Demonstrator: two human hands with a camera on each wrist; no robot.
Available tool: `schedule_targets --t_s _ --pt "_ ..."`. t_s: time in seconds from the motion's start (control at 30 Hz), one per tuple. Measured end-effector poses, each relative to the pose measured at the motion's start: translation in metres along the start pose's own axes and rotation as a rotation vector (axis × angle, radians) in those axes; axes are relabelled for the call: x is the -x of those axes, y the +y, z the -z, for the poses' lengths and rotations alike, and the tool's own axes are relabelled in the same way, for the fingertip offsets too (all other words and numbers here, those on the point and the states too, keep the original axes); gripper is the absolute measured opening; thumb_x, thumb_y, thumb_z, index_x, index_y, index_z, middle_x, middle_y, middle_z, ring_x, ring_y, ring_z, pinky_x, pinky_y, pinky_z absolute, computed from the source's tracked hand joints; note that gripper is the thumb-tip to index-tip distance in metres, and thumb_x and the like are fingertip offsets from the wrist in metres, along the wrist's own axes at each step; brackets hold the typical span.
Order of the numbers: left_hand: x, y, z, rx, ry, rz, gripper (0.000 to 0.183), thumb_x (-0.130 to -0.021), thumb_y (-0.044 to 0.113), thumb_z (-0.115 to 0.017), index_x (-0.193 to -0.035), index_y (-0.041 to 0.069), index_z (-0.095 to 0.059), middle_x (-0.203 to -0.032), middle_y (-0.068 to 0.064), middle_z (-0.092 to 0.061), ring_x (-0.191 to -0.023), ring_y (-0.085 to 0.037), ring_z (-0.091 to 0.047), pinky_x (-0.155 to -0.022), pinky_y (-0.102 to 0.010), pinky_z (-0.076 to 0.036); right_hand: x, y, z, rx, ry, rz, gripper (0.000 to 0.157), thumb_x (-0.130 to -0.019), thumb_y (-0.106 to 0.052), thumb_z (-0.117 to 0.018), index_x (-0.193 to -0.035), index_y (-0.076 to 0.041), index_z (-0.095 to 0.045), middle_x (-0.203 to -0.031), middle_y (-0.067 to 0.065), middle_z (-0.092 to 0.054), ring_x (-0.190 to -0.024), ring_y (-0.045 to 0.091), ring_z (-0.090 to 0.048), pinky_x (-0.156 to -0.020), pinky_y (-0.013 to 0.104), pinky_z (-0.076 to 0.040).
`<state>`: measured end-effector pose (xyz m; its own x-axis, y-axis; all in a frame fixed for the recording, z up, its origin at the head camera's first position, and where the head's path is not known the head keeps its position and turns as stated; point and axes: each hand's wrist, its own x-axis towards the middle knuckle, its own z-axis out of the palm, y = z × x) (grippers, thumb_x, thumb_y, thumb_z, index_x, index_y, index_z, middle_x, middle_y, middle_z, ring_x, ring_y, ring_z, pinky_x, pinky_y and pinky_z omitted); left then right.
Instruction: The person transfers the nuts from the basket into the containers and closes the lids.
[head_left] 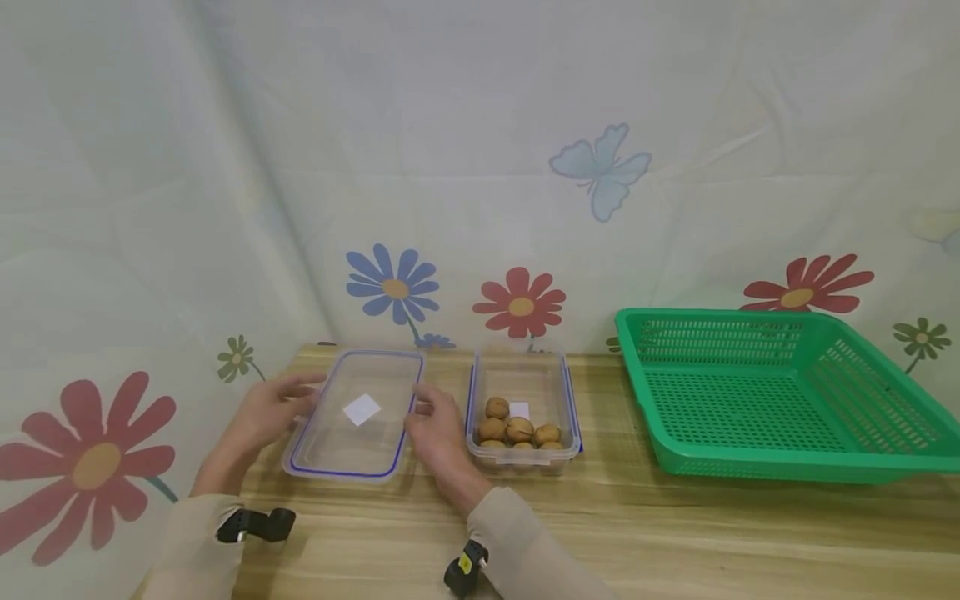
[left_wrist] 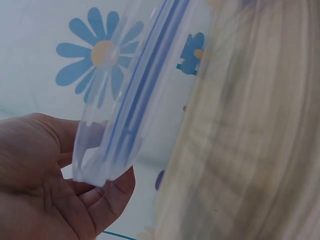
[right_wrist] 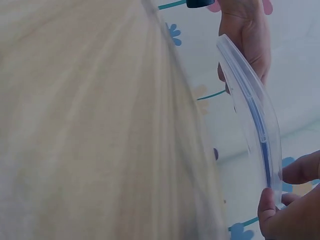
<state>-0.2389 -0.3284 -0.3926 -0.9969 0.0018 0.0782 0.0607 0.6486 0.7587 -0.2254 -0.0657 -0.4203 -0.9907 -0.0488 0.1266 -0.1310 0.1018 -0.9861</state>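
Note:
Both hands hold a clear plastic lid (head_left: 348, 446) with a blue seal along its rim. My left hand (head_left: 270, 412) grips its left edge, thumb and fingers on either side of the rim in the left wrist view. On the opposite edge, my right hand (head_left: 438, 429) pinches the lid between thumb and fingers, as the right wrist view shows. Both wrist views show the lid raised off the wooden table. A white square label (head_left: 362, 409) shows within the lid's outline. Just right of my right hand stands a clear plastic box (head_left: 573, 417) with several walnuts (head_left: 519, 429) inside.
A large green plastic basket (head_left: 795, 462) stands on the table at the right. Behind the table (head_left: 360, 533) hangs a pale curtain (head_left: 465, 167) with printed flowers and a butterfly. Another white label (head_left: 519, 409) shows in the box beside the walnuts.

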Motion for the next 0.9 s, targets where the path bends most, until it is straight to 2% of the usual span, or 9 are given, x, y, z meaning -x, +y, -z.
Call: schedule_targets --t_s 0.2,0.37,0.5,0.67,0.8,0.9 --pt "0.005 0.018 0.007 0.017 0.016 -0.007 0.044 -0.11 0.017 -0.061 -0.151 0.0 -0.057 -0.139 -0.033 -0.06 -0.114 -0.039 -0.067 -0.081 -0.037 -0.064 -0.002 -0.017 0.009 -0.034 -0.002 0.027 0.053 -0.086 0.009 -0.062 -0.139 0.003 -0.066 -0.123 0.018 -0.07 -0.109 0.027 -0.068 -0.08 0.029 -0.062" --pt "0.009 0.034 0.011 0.041 0.019 -0.003 0.047 -0.111 0.024 -0.061 -0.154 0.005 -0.055 -0.142 -0.03 -0.059 -0.114 -0.039 -0.067 -0.086 -0.041 -0.064 -0.001 -0.031 0.023 -0.044 -0.02 0.02 0.051 -0.091 0.003 -0.064 -0.141 0.0 -0.066 -0.129 0.017 -0.069 -0.115 0.029 -0.066 -0.087 0.033 -0.061" --pt "0.012 0.047 0.011 0.073 0.026 -0.005 0.05 -0.11 0.027 -0.063 -0.156 0.01 -0.054 -0.144 -0.027 -0.059 -0.117 -0.039 -0.066 -0.086 -0.037 -0.063 -0.001 -0.042 0.038 -0.048 -0.033 0.047 0.05 -0.09 0.003 -0.066 -0.14 0.0 -0.066 -0.133 0.017 -0.069 -0.118 0.033 -0.067 -0.092 0.039 -0.062" --pt "0.012 0.066 0.002 0.135 0.043 -0.029 0.05 -0.108 0.023 -0.065 -0.155 0.008 -0.055 -0.143 -0.028 -0.06 -0.119 -0.038 -0.065 -0.084 -0.031 -0.062 0.001 -0.052 0.061 -0.048 -0.043 0.04 0.047 -0.095 -0.001 -0.068 -0.142 -0.003 -0.067 -0.135 0.014 -0.069 -0.122 0.032 -0.065 -0.099 0.043 -0.06" --pt "0.009 0.082 -0.01 0.178 0.048 -0.046 0.048 -0.108 0.019 -0.064 -0.153 0.006 -0.057 -0.142 -0.028 -0.061 -0.118 -0.038 -0.066 -0.084 -0.03 -0.062 0.002 -0.057 0.082 -0.026 -0.046 0.027 0.045 -0.099 -0.005 -0.069 -0.143 -0.006 -0.066 -0.138 0.012 -0.067 -0.126 0.031 -0.063 -0.103 0.043 -0.058" --pt "0.005 0.095 -0.021 0.197 0.052 -0.056 0.046 -0.108 0.017 -0.064 -0.152 0.006 -0.059 -0.142 -0.027 -0.062 -0.118 -0.037 -0.067 -0.085 -0.031 -0.062 0.001 -0.061 0.099 -0.026 -0.032 0.026 0.044 -0.099 -0.006 -0.069 -0.143 -0.005 -0.066 -0.137 0.013 -0.067 -0.125 0.032 -0.063 -0.097 0.039 -0.06"
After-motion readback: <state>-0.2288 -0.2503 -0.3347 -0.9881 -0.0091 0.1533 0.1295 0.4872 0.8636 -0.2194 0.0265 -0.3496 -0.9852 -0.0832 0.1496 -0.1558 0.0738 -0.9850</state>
